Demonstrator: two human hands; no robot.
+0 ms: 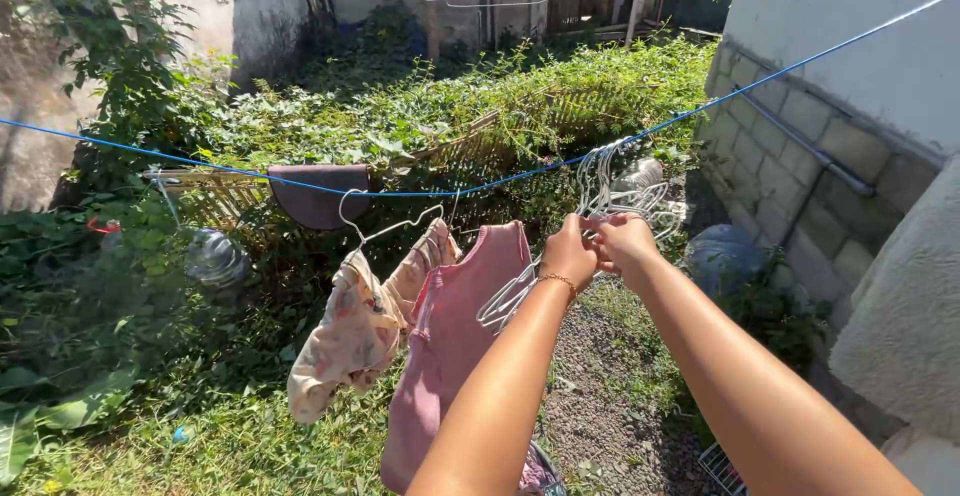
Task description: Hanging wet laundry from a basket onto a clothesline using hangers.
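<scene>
One view only, worn on the head, looking forward and slightly down along both outstretched arms, which rise from the bottom edge toward the centre of the frame. The left hand (568,252) and right hand (625,241) sit close, just right of centre. The blue clothesline (300,184) sags across the middle from left edge to upper right. Beyond, the lens faces an overgrown yard; a block wall (800,166) runs down the right side

Hands (598,246) at hangers (620,191) on clothesline (420,193)
</scene>
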